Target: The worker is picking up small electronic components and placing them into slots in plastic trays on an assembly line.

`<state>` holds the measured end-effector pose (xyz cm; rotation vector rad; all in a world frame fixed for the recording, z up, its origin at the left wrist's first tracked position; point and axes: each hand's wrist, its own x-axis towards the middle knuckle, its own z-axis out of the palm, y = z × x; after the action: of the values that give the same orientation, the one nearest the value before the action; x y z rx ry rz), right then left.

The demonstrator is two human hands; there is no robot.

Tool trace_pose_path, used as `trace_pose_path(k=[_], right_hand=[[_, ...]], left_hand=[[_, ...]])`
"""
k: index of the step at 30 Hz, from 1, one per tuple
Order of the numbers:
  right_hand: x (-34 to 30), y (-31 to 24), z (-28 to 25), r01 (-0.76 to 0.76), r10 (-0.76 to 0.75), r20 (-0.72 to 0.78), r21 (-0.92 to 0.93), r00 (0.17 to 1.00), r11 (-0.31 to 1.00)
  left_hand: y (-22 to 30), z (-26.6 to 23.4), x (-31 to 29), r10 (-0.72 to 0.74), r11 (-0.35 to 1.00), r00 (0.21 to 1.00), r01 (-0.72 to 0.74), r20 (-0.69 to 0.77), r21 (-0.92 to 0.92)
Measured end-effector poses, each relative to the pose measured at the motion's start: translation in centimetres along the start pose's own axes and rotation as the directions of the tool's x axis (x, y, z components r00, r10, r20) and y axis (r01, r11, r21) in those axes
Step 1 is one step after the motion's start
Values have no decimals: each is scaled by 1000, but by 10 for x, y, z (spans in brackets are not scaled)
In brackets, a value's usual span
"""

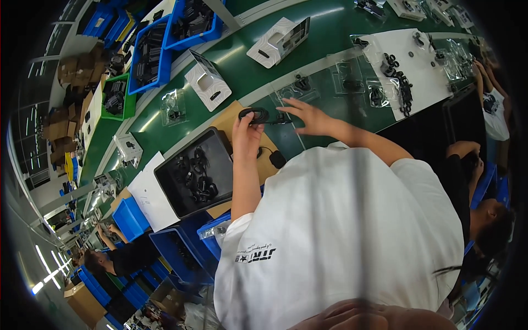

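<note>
My left hand point(246, 133) grips a coiled black cable point(258, 116) between thumb and fingers, above a brown cardboard sheet point(226, 117) on the bench. To its right, my right hand point(311, 117) has its fingers stretched apart. The cable's small black end lies close to those fingertips; I cannot tell if they touch it. A clear plastic tray with a black part point(302, 82) rests just beyond the right hand. Beside my left forearm stands a dark bin point(221, 159) with several coiled black cables in it. A black plug-like piece point(277, 159) sits below the hands.
Two open white boxes point(213, 94) point(269, 50) stand on the green bench point(236, 69). Blue bins point(148, 80) of black parts are at far left, with a green bin point(130, 98). White sheets point(434, 82) bear black parts at right. Co-workers sit on both sides.
</note>
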<state>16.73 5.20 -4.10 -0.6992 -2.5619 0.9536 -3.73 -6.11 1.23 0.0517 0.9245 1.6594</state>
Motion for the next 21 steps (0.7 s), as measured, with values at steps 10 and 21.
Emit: trace_pose_path(k=[10,21], right_hand=[[-22,65,-13,-462,254,387,717,887,522],[-8,70,-24,-116,83,-105,-364,991,924]], left_hand=[[-10,13,7,-250,916,958,187,141,356],[2,32,-11,-326,885,933,244,154,397]])
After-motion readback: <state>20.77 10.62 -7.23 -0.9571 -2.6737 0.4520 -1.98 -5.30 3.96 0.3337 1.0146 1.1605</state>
